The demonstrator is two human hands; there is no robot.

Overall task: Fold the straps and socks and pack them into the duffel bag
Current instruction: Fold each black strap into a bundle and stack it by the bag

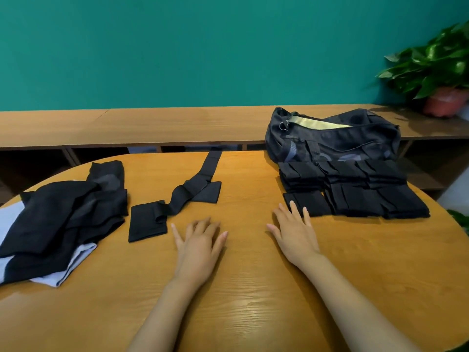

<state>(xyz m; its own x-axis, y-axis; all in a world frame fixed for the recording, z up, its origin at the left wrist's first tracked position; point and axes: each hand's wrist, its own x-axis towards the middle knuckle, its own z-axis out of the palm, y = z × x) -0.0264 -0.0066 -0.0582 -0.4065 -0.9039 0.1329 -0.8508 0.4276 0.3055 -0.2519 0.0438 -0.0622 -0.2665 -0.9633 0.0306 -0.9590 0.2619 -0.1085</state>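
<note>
A dark duffel bag with a pale yellow-green lining sits unzipped at the table's far right. In front of it lie several folded black pieces in neat stacks. A long black strap lies unfolded across the middle, one end hanging off the far edge, with a square black pad at its near end. A loose heap of black and pale blue socks covers the left. My left hand rests flat on the wood, holding nothing. My right hand lies flat with fingertips close to the nearest folded piece.
The round wooden table fills the foreground. Behind it runs a low wooden shelf against a teal wall. A potted green plant stands at the shelf's far right end.
</note>
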